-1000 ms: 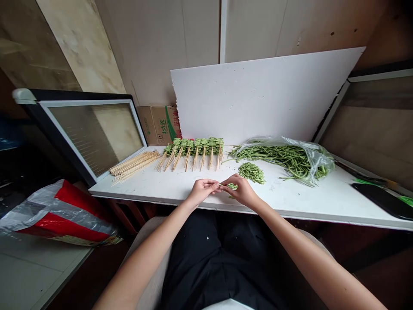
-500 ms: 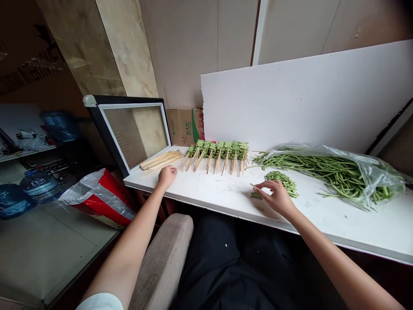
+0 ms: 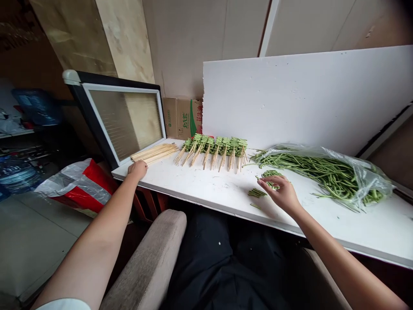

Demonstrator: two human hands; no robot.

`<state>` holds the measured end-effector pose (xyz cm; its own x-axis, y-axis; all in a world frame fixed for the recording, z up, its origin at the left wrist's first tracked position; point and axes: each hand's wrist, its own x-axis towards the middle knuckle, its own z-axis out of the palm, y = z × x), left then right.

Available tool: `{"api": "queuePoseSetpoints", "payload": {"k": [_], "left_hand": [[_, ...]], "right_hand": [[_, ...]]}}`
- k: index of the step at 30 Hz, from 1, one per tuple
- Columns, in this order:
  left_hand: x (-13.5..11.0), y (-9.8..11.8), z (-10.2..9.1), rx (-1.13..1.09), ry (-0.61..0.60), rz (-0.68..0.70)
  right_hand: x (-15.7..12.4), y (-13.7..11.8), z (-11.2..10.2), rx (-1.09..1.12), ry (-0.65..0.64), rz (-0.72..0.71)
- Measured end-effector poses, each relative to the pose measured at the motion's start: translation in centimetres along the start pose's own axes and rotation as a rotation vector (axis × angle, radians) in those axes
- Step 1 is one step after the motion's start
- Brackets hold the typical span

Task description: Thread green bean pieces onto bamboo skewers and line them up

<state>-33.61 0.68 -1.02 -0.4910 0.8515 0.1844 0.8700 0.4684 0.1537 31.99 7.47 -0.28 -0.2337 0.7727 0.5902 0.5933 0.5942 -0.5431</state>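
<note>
At the near left end of a pile of bamboo skewers (image 3: 158,151), my left hand (image 3: 138,170) is closed with its fingers curled; what they grip is hidden. My right hand (image 3: 283,193) pinches a short piece of green bean (image 3: 257,177) between thumb and fingertip, held above the table. Under and behind that hand lies a heap of cut bean pieces (image 3: 271,173), partly covered by it. A small row of cut pieces (image 3: 257,193) lies just left of the hand, with a single piece (image 3: 255,206) nearer the edge. Several skewered bean bundles (image 3: 214,146) stand in a row at the back.
Long green beans (image 3: 309,168) spill from a clear plastic bag (image 3: 371,176) on the right of the white table (image 3: 193,185). A framed panel (image 3: 129,125) leans at the left, by a cardboard box (image 3: 180,118). A red and silver bag (image 3: 80,185) stands beside the table.
My left hand has moved left along the skewers to their near end. My right hand has lifted slightly with the bean piece, uncovering the small row. The view has shifted a little.
</note>
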Motion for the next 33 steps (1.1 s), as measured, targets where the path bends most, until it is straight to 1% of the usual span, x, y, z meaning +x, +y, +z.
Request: {"api": "queuePoseSetpoints", "payload": {"k": [2, 5, 9, 11, 13, 14, 15, 16, 17, 18, 19, 20, 22, 23, 24, 25, 26, 27, 29, 31, 33], "left_hand": [[0.6, 0.2, 0.1, 0.059, -0.016, -0.035], [0.9, 0.7, 0.1, 0.116, -0.044, -0.024], [0.1, 0.8, 0.0, 0.135, -0.067, -0.038], [-0.5, 0.7, -0.3, 0.123, -0.058, -0.072], [-0.8, 1.2, -0.9, 0.094, -0.010, -0.099], [-0.9, 1.9, -1.3, -0.003, 0.080, -0.100], [-1.0, 3.0, -1.8, -0.123, 0.168, -0.077], [-1.2, 4.7, -2.3, -0.251, 0.247, -0.034], [-1.5, 6.8, -2.8, -0.384, 0.309, 0.025], [-2.1, 9.4, -3.3, -0.521, 0.332, 0.095], [-3.0, 12.2, -3.8, -0.653, 0.321, 0.160], [-4.1, 15.3, -4.2, -0.788, 0.258, 0.232], [-7.2, 21.3, -4.8, -1.049, 0.026, 0.367], [-8.9, 24.0, -5.1, -1.136, -0.108, 0.457], [-10.7, 26.3, -5.2, -1.187, -0.225, 0.538], [-12.4, 28.2, -5.3, -1.219, -0.316, 0.609], [-14.0, 29.7, -5.3, -1.226, -0.402, 0.681], [-15.3, 30.9, -5.2, -1.219, -0.476, 0.728], [-17.3, 32.0, -4.7, -1.199, -0.532, 0.765], [-18.4, 32.2, -4.0, -1.176, -0.560, 0.779], [-19.1, 31.9, -3.3, -1.147, -0.610, 0.778]], "right_hand": [[0.1, 0.3, -1.0, -0.003, 0.010, 0.007], [0.0, 0.4, -2.5, 0.001, 0.039, 0.031], [-0.2, -0.1, -4.0, 0.034, 0.080, 0.040], [-0.3, -0.3, -4.5, 0.066, 0.105, 0.048], [-0.1, -0.5, -4.9, 0.135, 0.122, 0.083], [0.0, -0.6, -5.0, 0.197, 0.124, 0.109], [0.2, -0.7, -5.1, 0.276, 0.121, 0.139], [0.5, -1.0, -5.1, 0.368, 0.114, 0.168], [0.9, -1.3, -5.0, 0.468, 0.106, 0.194], [1.2, -1.7, -4.9, 0.568, 0.096, 0.218], [1.6, -2.2, -4.8, 0.660, 0.088, 0.241], [1.9, -2.8, -4.7, 0.755, 0.077, 0.267], [2.3, -3.9, -4.7, 0.943, 0.035, 0.313], [2.3, -4.4, -4.8, 1.019, 0.013, 0.327], [2.3, -4.7, -4.9, 1.082, -0.001, 0.341], [2.1, -5.0, -5.2, 1.134, -0.007, 0.353], [1.9, -5.1, -5.5, 1.176, -0.004, 0.363], [1.7, -5.0, -5.9, 1.208, 0.005, 0.372], [1.3, -4.7, -6.7, 1.252, 0.029, 0.379], [1.1, -4.1, -7.5, 1.275, 0.055, 0.390], [1.0, -3.5, -8.1, 1.280, 0.085, 0.413]]}}
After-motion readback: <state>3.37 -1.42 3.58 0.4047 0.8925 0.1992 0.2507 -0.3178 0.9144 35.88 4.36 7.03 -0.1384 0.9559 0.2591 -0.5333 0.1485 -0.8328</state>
